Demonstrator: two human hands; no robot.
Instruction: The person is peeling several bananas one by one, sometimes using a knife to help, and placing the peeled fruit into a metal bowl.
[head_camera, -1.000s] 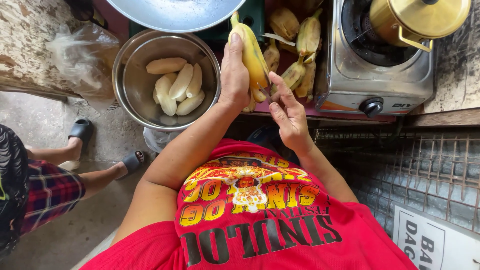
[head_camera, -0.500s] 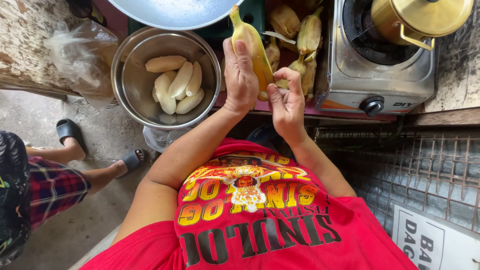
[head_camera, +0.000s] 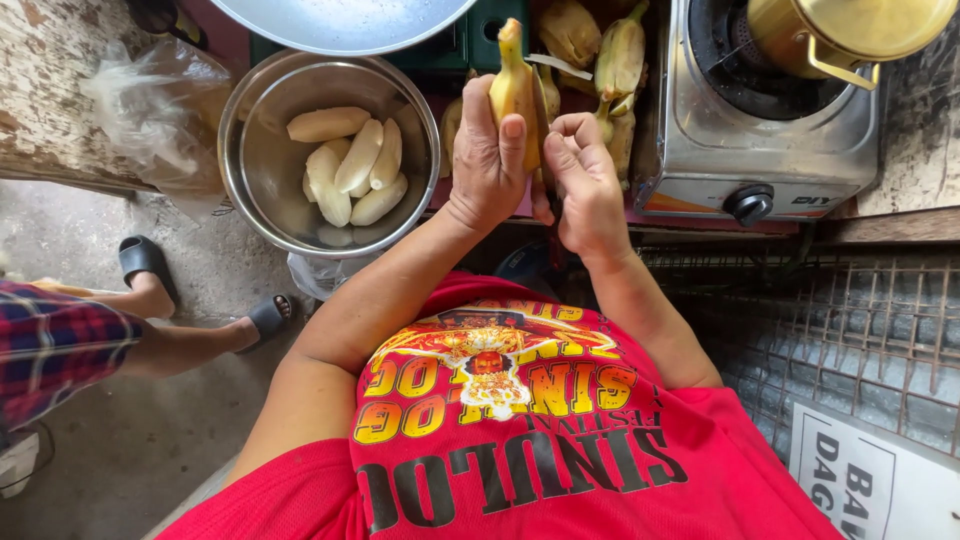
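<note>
My left hand (head_camera: 488, 158) grips an unpeeled yellow banana (head_camera: 513, 88) upright over the table's front edge, with the thumb lying along its skin. My right hand (head_camera: 585, 178) is pressed against the banana's right side with its fingers curled onto the peel. What lies inside those fingers is hidden. Left of my hands stands a steel bowl (head_camera: 252, 170) holding several pale peeled bananas (head_camera: 352, 165). More unpeeled bananas (head_camera: 610, 60) are heaped just behind my hands.
A steel gas stove (head_camera: 740, 150) carries a brass pot (head_camera: 850, 30) at the right. A wide metal basin (head_camera: 340, 20) sits behind the bowl, and a crumpled plastic bag (head_camera: 150, 100) lies at the left. Another person's sandalled feet (head_camera: 150, 275) rest on the floor. Wire mesh (head_camera: 830, 330) lies lower right.
My right hand has gone from spread open below the banana to curled against its side. The banana has turned more upright in my left hand.
</note>
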